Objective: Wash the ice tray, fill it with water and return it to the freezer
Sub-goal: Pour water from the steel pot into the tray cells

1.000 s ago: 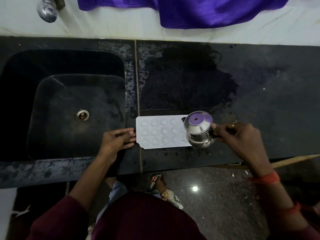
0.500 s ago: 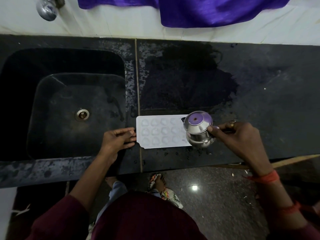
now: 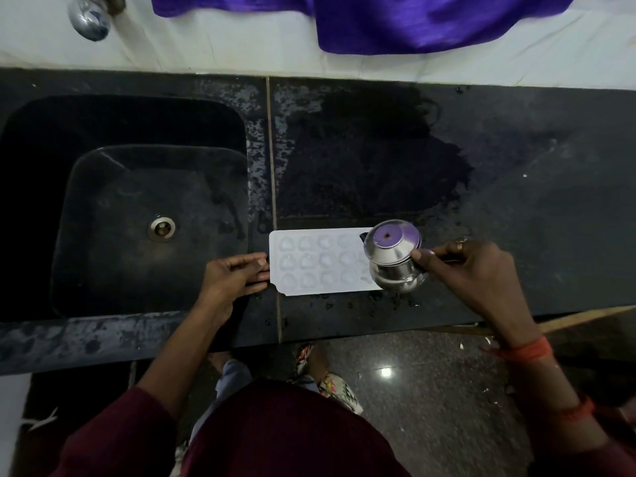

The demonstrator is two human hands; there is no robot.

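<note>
— Where is the ice tray?

— Just below the middle of the frame. It lies flat on the black stone counter, near the front edge and just right of the sink. It is white, with three rows of small rounded hollows.

— And the hands?

— The left hand lies on the counter at the tray's left end. Its fingers are straight and their tips touch the tray's short edge, so it grasps nothing. The right hand is curled round the handle of a small steel jug, with the thumb against the jug's rim.

— Where does the jug sit?

— Over the tray's right end, covering the last hollows. I cannot tell whether it rests on the tray or is held just above it. Its round top shows a purple sheen.

— Any brand or lettering?

— It is too dim to tell whether the tray or jug carries a mark.

— What else is there?

— A gold ring is on the right hand and an orange thread is round that wrist. Water drops speckle the counter in front of the tray, and a large dark wet patch spreads behind it. The sink's metal drain is left of centre. A chrome tap is at the upper left, and a purple cloth hangs along the top against the pale wall. At the bottom, a foot in a patterned sandal stands on the speckled floor.
</note>
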